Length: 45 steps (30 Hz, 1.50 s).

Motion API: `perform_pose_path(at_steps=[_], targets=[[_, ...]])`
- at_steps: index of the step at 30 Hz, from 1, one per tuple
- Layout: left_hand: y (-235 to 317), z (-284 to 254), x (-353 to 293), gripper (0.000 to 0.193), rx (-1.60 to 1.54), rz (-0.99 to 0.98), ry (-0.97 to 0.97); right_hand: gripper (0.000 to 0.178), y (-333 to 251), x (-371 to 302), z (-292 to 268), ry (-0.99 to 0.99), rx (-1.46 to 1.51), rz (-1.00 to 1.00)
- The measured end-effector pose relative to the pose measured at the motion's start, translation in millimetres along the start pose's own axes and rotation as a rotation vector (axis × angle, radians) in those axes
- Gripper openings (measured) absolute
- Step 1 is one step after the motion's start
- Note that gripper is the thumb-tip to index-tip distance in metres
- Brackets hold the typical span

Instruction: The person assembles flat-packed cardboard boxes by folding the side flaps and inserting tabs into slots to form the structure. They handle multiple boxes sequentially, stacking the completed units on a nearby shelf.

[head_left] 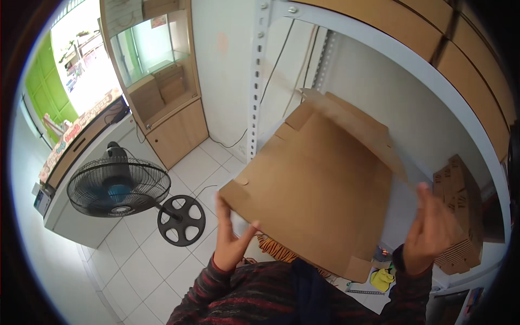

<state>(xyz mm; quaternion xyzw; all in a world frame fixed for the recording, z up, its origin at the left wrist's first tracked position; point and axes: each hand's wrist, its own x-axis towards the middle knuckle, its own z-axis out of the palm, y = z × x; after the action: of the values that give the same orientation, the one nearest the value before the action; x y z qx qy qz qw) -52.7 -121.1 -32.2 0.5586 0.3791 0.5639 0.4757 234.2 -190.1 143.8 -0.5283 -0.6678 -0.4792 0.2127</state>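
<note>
A partly folded brown cardboard box (319, 189) lies tilted in front of me, its broad panel facing up. Its near left corner is pinched by my left hand (233, 244), thumb along the near edge and fingers at the side. A raised flap (363, 135) on the far right side is smeared by motion. Just right of that flap is my right hand (430, 233), fingers stretched upward and blurred; it appears apart from the cardboard. The box's underside is hidden.
A stack of folded cardboard (457, 216) stands on the right inside a white metal rack (253, 97). On the tiled floor at left is a black standing fan (119, 187). Behind it rises a wooden glass-front cabinet (173, 122). A yellow item (382, 279) lies below the box.
</note>
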Motion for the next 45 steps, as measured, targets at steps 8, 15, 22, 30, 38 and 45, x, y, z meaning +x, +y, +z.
perform_pose_path(at_steps=[8, 15, 22, 30, 38, 45], targets=[[9, 66, -7, 0.078, -0.55, -0.128, -0.114, 0.036, -40, -52, 6, -0.412, 0.407, -0.148], [-2, 114, -18, 0.062, -0.72, -0.516, -0.288, 0.033, -3, -66, -10, -0.507, 0.904, 0.005], [-15, 136, -17, 0.045, -0.669, -0.501, -0.072, 0.045, 128, -140, 67, -0.455, 0.87, 0.974], [20, 99, -14, 0.051, -1.157, -0.452, -0.043, 0.076, 126, -145, 139, -0.63, 1.752, 1.359], [14, 70, -39, 0.056, -1.048, -0.464, -0.146, 0.052, 141, -118, 186, -0.204, 2.06, 1.347], [5, 57, -24, 0.055, -0.696, -0.618, -0.125, 0.043, 185, -141, 177, -0.16, 1.714, 1.206]])
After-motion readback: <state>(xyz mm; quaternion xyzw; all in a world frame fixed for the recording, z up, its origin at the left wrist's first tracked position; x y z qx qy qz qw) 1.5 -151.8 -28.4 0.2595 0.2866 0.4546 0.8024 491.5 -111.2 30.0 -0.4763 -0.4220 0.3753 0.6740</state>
